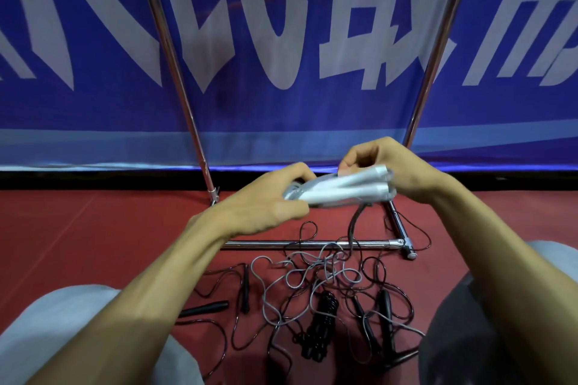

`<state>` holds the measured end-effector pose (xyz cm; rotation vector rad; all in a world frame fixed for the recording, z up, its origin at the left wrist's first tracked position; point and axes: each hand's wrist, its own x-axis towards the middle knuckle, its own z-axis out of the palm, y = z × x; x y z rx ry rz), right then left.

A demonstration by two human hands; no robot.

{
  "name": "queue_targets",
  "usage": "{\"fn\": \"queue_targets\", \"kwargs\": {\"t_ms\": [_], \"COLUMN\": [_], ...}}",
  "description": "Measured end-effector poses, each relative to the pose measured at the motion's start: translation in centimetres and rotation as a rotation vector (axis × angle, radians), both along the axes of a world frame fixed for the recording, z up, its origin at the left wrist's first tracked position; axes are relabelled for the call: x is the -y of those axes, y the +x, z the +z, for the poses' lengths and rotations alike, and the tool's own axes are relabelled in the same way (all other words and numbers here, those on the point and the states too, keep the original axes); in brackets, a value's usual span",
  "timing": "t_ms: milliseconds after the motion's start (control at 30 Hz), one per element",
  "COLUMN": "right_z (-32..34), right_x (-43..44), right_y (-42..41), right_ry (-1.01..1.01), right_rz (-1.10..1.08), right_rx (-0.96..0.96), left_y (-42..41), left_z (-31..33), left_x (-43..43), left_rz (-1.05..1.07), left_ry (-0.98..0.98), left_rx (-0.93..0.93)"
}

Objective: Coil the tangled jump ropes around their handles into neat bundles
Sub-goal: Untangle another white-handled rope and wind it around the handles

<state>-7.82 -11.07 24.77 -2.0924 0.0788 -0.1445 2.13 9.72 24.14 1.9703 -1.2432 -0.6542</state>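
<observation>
Bare forearms reach forward over a light grey knee [62,337] to a pair of white handles [344,188] held in the air above the red floor [93,244]. Both handles are smooth, slim, slightly tapered cylinders with a silvery sheen, lying side by side and touching. Their long axis runs nearly level from left to right, rising a little to the right, where the banded cap ends sit.

The left hand [266,201] grips the left end, fingers curled round the handles and a few turns of grey cord [291,192] wound there. The right hand [384,162] pinches the upper handle near its cap end with curled fingers (the cord's path under them is hidden).

From that end a cord drops to the floor into a loose tangle of grey rope [294,278] and thin glossy black ropes [369,275]. Among them lie matte black handles [205,308] and a knobbly black bundle [322,322]. A chrome tube [309,244] crosses the floor just behind the tangle, before a blue banner [250,103].
</observation>
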Motion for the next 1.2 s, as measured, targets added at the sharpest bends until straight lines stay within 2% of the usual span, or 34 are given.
{"fn": "queue_targets", "kwargs": {"t_ms": [133, 233, 300, 467, 567, 667, 733, 867, 1067, 1200], "right_z": [-0.5, -1.4, -1.9, -2.3, -2.1, -1.2, -0.9, -0.9, -0.4, 0.1], "right_x": [-0.9, -1.3, -1.4, -1.4, -1.9, -2.7, -3.2, -3.7, -4.1, -3.6], "right_y": [0.4, 1.2, 1.4, 1.2, 1.2, 0.9, 0.7, 0.3, 0.2, 0.3], "right_ry": [-0.007, -0.146, -0.233, -0.329, -0.275, -0.358, -0.434, -0.571, -0.587, -0.582], "right_rz": [-0.046, -0.035, -0.026, 0.033, 0.047, 0.047, 0.062, 0.170, 0.207, 0.139], "right_rx": [0.015, -0.076, -0.141, -0.253, -0.261, -0.187, -0.090, -0.027, 0.124, 0.194], "left_y": [0.2, 0.4, 0.8, 2.2, 3.0, 3.0, 3.0, 3.1, 2.0, 0.1], "left_z": [0.3, 0.4, 0.2, -0.9, -1.2, -1.6, -2.2, -3.0, -3.3, -2.9], "left_x": [0.3, 1.0, 1.2, 1.3, 0.9, 0.5, 0.4, 0.3, 0.4, 1.2], "left_rz": [0.158, 0.301, 0.400, 0.607, 0.663, 0.657, 0.613, 0.522, 0.324, 0.246], "left_ry": [-0.190, -0.328, -0.384, -0.356, -0.259, -0.138, -0.066, 0.027, 0.170, 0.216], "left_rx": [-0.435, -0.622, -0.661, -0.456, -0.111, 0.236, 0.391, 0.459, 0.546, 0.633]}}
